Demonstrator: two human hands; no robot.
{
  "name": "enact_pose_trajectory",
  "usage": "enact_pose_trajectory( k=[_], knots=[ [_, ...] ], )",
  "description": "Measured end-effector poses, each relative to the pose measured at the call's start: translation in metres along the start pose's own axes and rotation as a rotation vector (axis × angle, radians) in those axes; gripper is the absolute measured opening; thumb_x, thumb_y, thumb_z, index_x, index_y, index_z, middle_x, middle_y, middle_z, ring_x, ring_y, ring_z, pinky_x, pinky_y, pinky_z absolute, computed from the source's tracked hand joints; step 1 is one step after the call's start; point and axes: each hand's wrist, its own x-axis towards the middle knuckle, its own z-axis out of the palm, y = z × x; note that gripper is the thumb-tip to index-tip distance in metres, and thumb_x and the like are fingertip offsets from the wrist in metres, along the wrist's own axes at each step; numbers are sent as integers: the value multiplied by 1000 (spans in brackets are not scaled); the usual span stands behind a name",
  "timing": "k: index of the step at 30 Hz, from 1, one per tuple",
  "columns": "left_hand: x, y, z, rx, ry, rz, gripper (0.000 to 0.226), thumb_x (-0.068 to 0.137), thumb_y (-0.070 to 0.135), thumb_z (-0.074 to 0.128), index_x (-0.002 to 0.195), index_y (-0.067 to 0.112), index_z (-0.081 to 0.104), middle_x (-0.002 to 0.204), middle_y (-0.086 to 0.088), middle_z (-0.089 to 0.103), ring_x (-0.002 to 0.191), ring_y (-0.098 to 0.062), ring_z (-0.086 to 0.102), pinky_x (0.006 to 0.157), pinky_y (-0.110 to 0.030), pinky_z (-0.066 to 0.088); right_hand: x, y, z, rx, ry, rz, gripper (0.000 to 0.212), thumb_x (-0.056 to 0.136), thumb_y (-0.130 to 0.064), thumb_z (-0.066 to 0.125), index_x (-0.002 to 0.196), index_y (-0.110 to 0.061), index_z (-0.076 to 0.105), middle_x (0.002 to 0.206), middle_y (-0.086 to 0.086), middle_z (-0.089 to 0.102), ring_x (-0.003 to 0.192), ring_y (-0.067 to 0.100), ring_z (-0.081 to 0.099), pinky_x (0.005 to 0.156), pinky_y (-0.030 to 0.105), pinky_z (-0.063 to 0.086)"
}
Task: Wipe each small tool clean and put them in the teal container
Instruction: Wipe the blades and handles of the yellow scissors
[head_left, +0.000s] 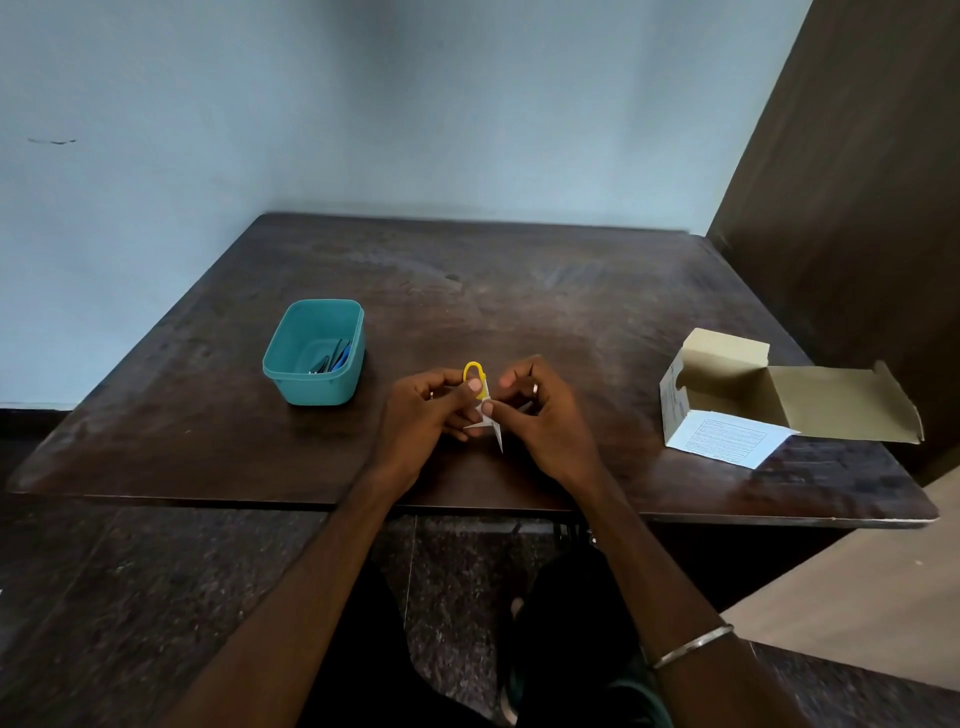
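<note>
Hands (488, 410) pinching upright yellow-looped tool (476, 378)

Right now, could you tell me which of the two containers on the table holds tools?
The teal container on the left; the open cardboard box looks empty.

You face a dark wooden table (519, 291) against a pale blue wall (363, 104) (brown panel (857, 182) at right), speckled stone floor (104, 597) below.
</note>
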Motion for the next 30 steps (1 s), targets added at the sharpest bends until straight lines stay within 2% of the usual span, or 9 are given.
enact_pose_trajectory(
  k=[3, 5, 7, 12, 16, 18, 21, 26, 30],
  knots=[
    [0, 0, -1, 2, 3, 7, 16, 89, 19, 69, 101, 10, 76, 76, -10, 74, 64, -24, 69, 54, -29, 57, 0, 1, 0, 38, -15, 24, 30, 81, -5, 78, 94, -19, 55, 80, -9, 68, 72, 15, 66, 67, 39, 54],
    [-1, 1, -2, 8, 3, 10, 16, 90, 19, 69, 102, 11, 75, 80, -10, 76, 66, -25, 70, 54, -29, 58, 1, 1, 0, 62, -30, 40, 32, 82, -7, 79, 95, -25, 55, 84, 3, 71, 74, 29, 69, 70, 47, 56],
    [-2, 2, -2, 11, 1, 13, 17, 90, 18, 68, 104, 10, 75, 83, -9, 76, 66, -24, 70, 55, -30, 58, 1, 1, 0, 65, -36, 44, 35, 81, -9, 80, 94, -31, 55, 84, 9, 72, 76, 34, 69, 70, 49, 57],
    [0, -1, -2, 9, -2, 20, 16, 91, 17, 68, 102, 8, 75, 85, -10, 76, 67, -31, 70, 60, -39, 58, 3, 2, 1, 100, -16, 75, 37, 78, -8, 82, 90, -33, 58, 83, 13, 72, 75, 36, 69, 69, 48, 57],
    [0, 0, 0, -54, 3, 4, 14, 93, 15, 65, 99, 4, 70, 81, -9, 75, 55, -24, 68, 48, -27, 51, 3, 0, -1, 186, 56, 101, 25, 81, -1, 77, 93, -18, 63, 81, 11, 74, 72, 17, 68, 65, 30, 53],
    [1, 1, 0, -89, 15, -1, 12, 95, 16, 62, 95, 4, 67, 82, -12, 76, 51, -21, 66, 46, -25, 50, 4, 0, -2, 229, 135, 105, 21, 85, 1, 72, 97, -14, 66, 83, 12, 73, 72, 16, 68, 62, 26, 51],
    [2, -1, 0, -94, 18, 6, 12, 96, 17, 61, 95, 7, 67, 77, -13, 75, 49, -17, 61, 46, -24, 49, 6, 4, -4, 290, 232, 109, 19, 88, 1, 67, 100, -12, 72, 89, 11, 73, 67, 18, 67, 58, 30, 50],
    [1, 0, 3, -117, 62, -9, 12, 89, 13, 69, 100, 9, 72, 73, -10, 72, 58, -15, 67, 52, -23, 53, 6, 4, -5, 327, 221, 152, 15, 85, -4, 73, 98, -12, 74, 82, 10, 74, 73, 22, 69, 60, 35, 52],
    [1, 1, 4, -73, 55, -18, 19, 87, 13, 72, 101, 0, 67, 70, -12, 68, 51, -14, 63, 49, -24, 51, 5, 3, -4, 297, 214, 128, 18, 82, 2, 74, 98, -5, 70, 84, 25, 69, 72, 27, 68, 54, 33, 53]
  ],
)
